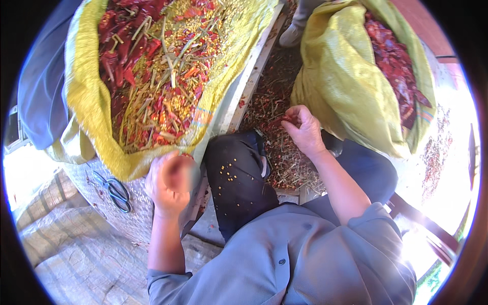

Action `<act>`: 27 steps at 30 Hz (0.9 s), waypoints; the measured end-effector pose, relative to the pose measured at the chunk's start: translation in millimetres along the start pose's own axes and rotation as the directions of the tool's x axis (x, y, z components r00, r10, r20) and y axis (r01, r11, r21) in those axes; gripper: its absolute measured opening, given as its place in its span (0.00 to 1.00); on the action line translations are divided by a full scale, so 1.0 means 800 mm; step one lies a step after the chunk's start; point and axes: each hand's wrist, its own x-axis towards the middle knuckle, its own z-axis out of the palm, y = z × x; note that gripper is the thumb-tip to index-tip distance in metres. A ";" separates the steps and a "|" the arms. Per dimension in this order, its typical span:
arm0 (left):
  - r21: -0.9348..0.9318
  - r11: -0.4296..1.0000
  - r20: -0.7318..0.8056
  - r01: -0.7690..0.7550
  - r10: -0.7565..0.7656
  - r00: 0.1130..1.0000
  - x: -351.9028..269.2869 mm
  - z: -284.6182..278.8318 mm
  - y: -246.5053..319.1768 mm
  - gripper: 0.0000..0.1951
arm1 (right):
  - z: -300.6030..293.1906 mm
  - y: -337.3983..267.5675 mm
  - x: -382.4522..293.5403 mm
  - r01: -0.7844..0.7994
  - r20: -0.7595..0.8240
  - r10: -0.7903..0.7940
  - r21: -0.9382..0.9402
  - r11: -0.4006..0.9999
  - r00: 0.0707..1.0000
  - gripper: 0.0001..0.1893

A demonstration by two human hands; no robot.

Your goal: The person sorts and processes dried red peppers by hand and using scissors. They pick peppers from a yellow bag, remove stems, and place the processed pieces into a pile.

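My right hand (pixel 308 131) is raised over the littered floor, thumb and fingertips pinching a dark red piece of dried chilli (pixel 286 119). At the near rim of a yellow woven sack (pixel 118 162) is my left hand (pixel 162 198), fingers curled. A blurred round patch covers part of it, so what it holds cannot be told. Spread on this sack are dried red chillies (pixel 124 57), loose yellow seeds (pixel 173 103) and dry stems (pixel 171 66). To the right stands a second yellow woven sack (pixel 339 76), its mouth showing dried red chillies (pixel 394 65).
Black-handled scissors (pixel 118 195) lie on the worn table surface (pixel 101 211) at left. Chilli scraps and stems (pixel 286 164) cover the floor between my legs. Seeds dot my dark trouser leg (pixel 236 183). Another person's shoe (pixel 291 35) shows at the top.
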 end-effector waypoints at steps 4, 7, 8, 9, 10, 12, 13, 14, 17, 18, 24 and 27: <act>-0.053 0.998 -0.007 -0.027 0.027 1.000 0.023 0.004 0.011 0.14 | -0.035 -0.073 -0.045 0.307 -0.070 -0.307 -0.010 0.952 0.949 0.10; -0.229 0.973 -0.022 0.024 -0.030 0.999 0.026 0.006 0.041 0.12 | -0.049 -0.107 -0.080 0.437 -0.098 -0.435 -0.001 0.900 0.895 0.09; -0.321 0.947 -0.040 0.016 -0.030 0.999 0.024 0.007 0.059 0.12 | -0.055 -0.117 -0.091 0.464 -0.105 -0.463 -0.014 0.886 0.880 0.08; -0.406 0.914 -0.053 0.000 -0.024 0.998 0.023 0.009 0.077 0.12 | -0.059 -0.126 -0.101 0.492 -0.118 -0.491 -0.023 0.870 0.863 0.08; -0.565 0.825 -0.094 0.026 -0.096 0.991 0.011 0.021 0.088 0.13 | -0.065 -0.132 -0.112 0.500 -0.122 -0.500 -0.034 0.866 0.857 0.08; -0.895 0.427 0.021 0.131 -0.254 0.967 -0.001 0.038 0.116 0.13 | -0.091 -0.147 -0.122 0.517 -0.178 -0.544 -0.175 0.838 0.820 0.07; -0.957 0.264 0.052 0.123 -0.260 0.964 -0.005 0.040 0.135 0.13 | -0.108 -0.150 -0.120 0.504 -0.201 -0.558 -0.264 0.822 0.805 0.06; -0.967 0.214 0.088 0.141 -0.240 0.967 -0.009 0.040 0.140 0.13 | -0.132 -0.164 -0.116 0.364 -0.274 -0.424 -0.244 0.899 0.863 0.08; -0.979 0.100 0.163 0.179 -0.152 0.975 -0.006 0.045 0.160 0.13 | -0.227 -0.161 -0.071 0.358 -0.489 -0.377 -0.138 0.924 0.786 0.22; -0.979 0.104 0.164 0.178 -0.129 0.978 -0.005 0.047 0.167 0.13 | -0.257 -0.134 -0.058 0.237 -0.553 -0.434 -0.393 0.889 0.711 0.25; -0.986 0.123 0.112 0.115 -0.031 0.993 -0.014 0.061 0.197 0.10 | -0.152 -0.186 -0.172 0.202 -0.074 -0.191 0.178 0.963 0.979 0.13; -0.967 0.207 0.155 0.147 0.023 0.988 -0.015 0.069 0.206 0.10 | -0.102 -0.199 -0.209 0.074 0.240 -0.231 0.525 0.848 0.943 0.13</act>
